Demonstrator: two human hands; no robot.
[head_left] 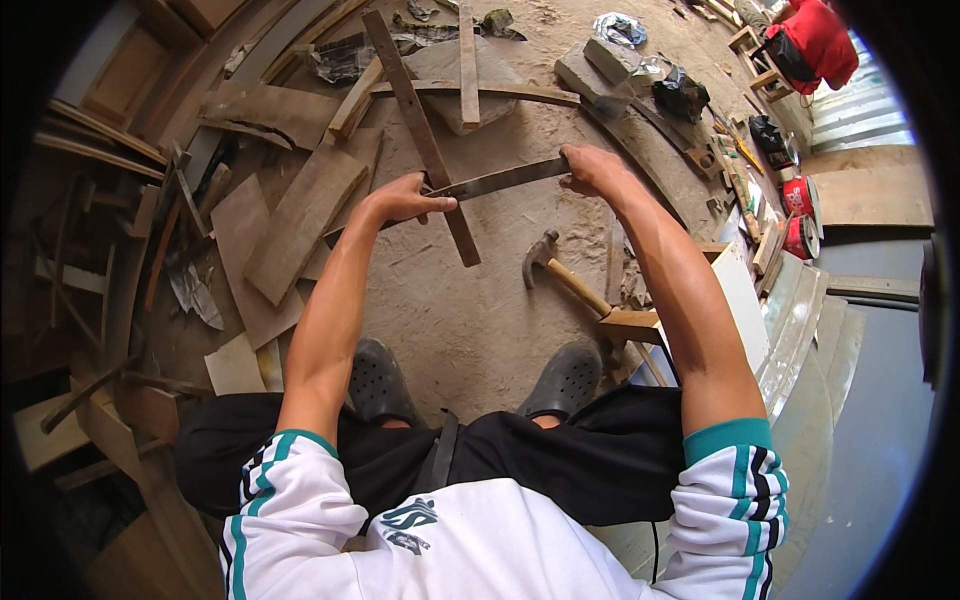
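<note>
My left hand (402,198) is closed around a dark, narrow flat strip (512,180), with its thumb stretched along the top. The strip's far end is in my right hand (592,170), fingers pinched on it, so it spans between both hands. Where my left hand grips, the strip crosses over a long brown wooden batten (408,100), which slants away from me. Whether the two pieces are joined there I cannot tell. A claw hammer (572,282) with a wooden handle lies below my right hand, its handle end by a small wooden block (632,325).
Planks and offcuts (305,225) are heaped on the left. Stone blocks (590,80) and a black plastic bag (682,93) lie far right, near red cans (798,197). A person in red (822,45) sits at the far right. My dark clogs (565,378) rest on the dusty floor.
</note>
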